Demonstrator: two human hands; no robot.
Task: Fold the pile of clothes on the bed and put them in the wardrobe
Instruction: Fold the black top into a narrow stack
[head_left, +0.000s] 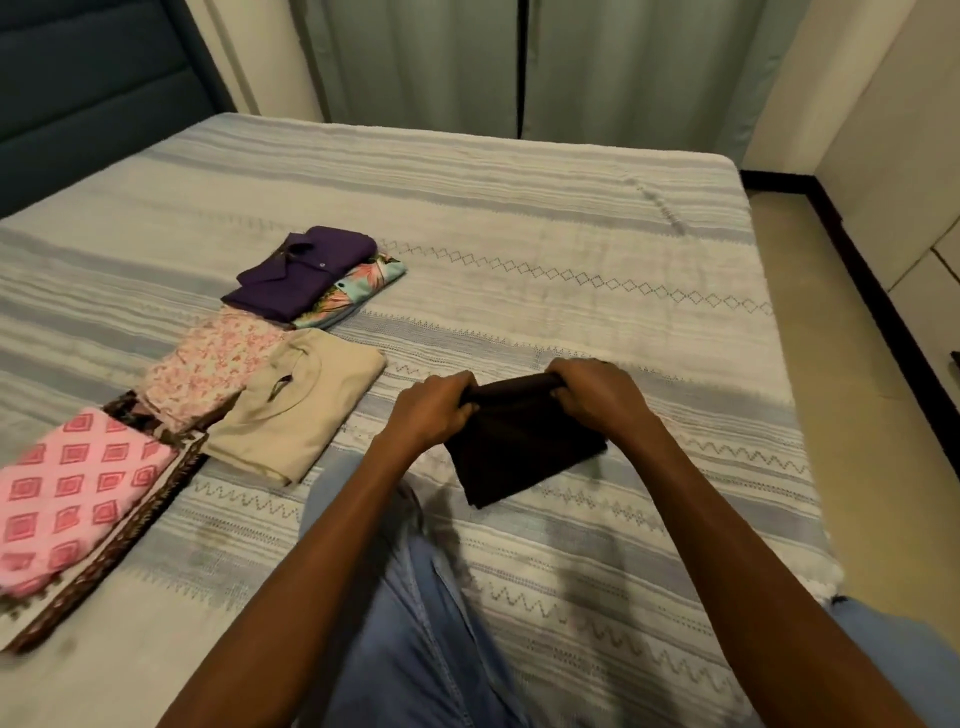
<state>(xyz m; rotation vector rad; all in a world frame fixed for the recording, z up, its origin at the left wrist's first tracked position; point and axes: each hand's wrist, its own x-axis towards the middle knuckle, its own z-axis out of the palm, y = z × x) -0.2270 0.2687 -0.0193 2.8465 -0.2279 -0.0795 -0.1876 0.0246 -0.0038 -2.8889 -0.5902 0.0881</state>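
Gripping the dark garment (524, 441) at its far fold edge, my left hand (434, 410) and right hand (597, 397) each clench one corner. It lies on the bed (571, 234), at 3 o'clock from the beige shirt (296, 410). I judge it soft, light, limp; hold the corners.

Striped bed (519, 218) under folded clothes (296, 410).

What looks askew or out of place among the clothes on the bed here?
Little stands out. The purple shirt sits skewed on the floral garment, leaving one side of it uncovered. The other folded pieces lie overlapping in a loose row. Both hands, left and right, grip the dark garment.
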